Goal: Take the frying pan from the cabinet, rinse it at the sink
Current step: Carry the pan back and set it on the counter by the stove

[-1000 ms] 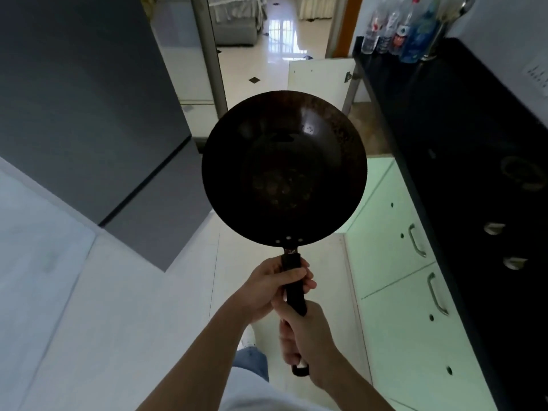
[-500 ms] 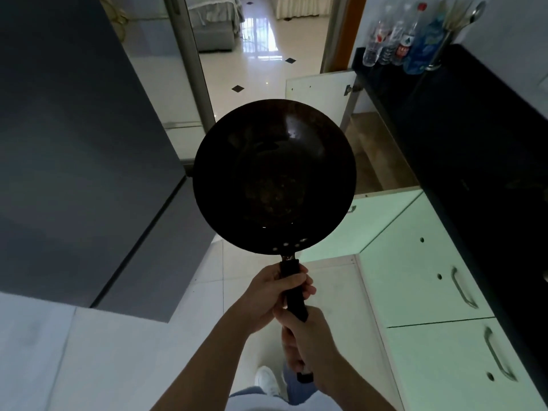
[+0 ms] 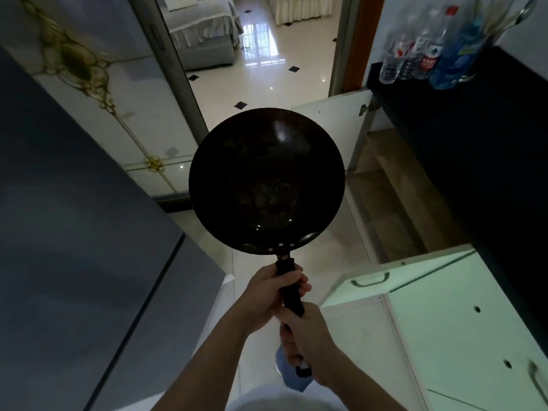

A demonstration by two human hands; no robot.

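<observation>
Two bare hands clamped on the handle of a dark frying pan, held out in mid-air over a kitchen floor.

The left hand [image 3: 271,295] wraps the black handle [image 3: 289,287] high up, just below where it joins the bowl, fingers closed round it; the right hand [image 3: 305,336] grips lower, its fingers curled tight near the handle's end, which pokes out beneath. The frying pan [image 3: 267,182] extends up and away from both hands, its round bowl facing the camera, with a few pale rivets near the handle joint and a dull speckled patch in the middle. To the right stand pale green cabinet doors [image 3: 444,321] under a black countertop [image 3: 474,143], with bottles [image 3: 430,54] at its far end. A grey panel [image 3: 74,232] fills the left side.
</observation>
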